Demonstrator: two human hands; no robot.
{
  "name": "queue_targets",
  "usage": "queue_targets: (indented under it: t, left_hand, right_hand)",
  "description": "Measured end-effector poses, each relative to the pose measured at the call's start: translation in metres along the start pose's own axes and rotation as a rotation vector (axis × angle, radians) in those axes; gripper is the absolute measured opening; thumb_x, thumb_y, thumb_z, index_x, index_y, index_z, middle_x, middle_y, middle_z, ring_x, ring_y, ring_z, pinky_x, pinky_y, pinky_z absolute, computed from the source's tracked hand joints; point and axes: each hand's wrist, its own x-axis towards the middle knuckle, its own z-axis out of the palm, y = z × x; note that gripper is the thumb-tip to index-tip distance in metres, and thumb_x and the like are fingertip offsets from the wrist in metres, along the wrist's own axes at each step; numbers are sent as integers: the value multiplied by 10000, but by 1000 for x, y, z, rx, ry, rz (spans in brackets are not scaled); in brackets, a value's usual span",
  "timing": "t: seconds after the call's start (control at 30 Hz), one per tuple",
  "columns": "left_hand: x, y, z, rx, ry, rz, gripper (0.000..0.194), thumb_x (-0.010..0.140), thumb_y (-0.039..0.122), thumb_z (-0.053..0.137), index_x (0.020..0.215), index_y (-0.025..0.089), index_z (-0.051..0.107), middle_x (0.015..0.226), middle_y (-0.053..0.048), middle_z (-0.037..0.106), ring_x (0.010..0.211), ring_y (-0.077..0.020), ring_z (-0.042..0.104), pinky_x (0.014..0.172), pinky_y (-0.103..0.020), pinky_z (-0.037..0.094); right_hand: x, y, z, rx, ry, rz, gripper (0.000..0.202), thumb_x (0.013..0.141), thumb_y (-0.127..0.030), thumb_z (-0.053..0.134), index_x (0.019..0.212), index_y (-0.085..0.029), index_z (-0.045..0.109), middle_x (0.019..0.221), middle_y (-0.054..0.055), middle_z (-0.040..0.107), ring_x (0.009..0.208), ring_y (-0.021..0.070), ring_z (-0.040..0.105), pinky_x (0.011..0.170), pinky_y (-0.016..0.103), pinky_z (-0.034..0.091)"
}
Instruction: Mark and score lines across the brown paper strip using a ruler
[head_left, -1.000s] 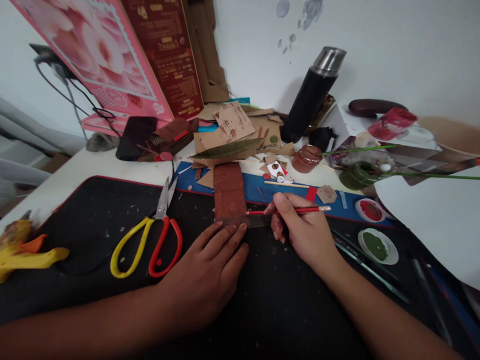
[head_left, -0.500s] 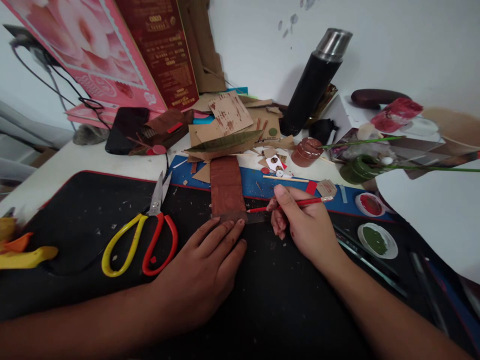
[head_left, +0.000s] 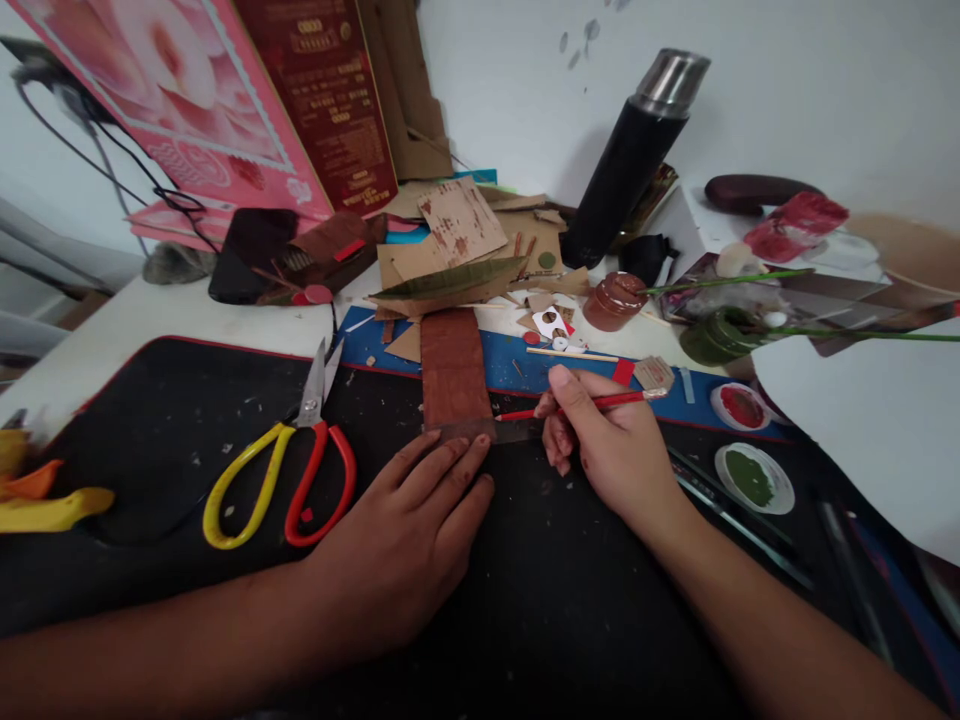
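Observation:
My left hand lies flat, its fingertips pressing a clear ruler-like strip across the lower end of a brown painted piece. A red pencil is pinched in my right hand, its tip at the right edge of the brown piece, just above the strip. Scissors with one yellow and one red handle rest, blades apart, on the black mat to the left of my left hand.
Behind are cardboard scraps, a phone, a black thermos and a brown paint jar. At the right stand a green paint jar and lids with red and green paint. Orange-yellow handles lie far left.
The view has shifted very slightly. Both hands, the strip and the pencil keep nearly the same places.

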Motion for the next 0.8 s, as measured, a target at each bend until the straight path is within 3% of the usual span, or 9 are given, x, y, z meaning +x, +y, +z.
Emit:
queue_targets:
  t: [0.8]
  left_hand:
    - [0, -1, 1, 0, 7, 7, 441, 977, 307, 574, 1365, 99, 602, 1571, -208, 513, 1437, -344, 490, 1242, -528, 333]
  right_hand:
    - [0, 0, 0, -19, -5, -9, 434, 970, -577, 647, 742, -208, 674, 447, -57, 526, 373, 103, 540, 359, 214, 397]
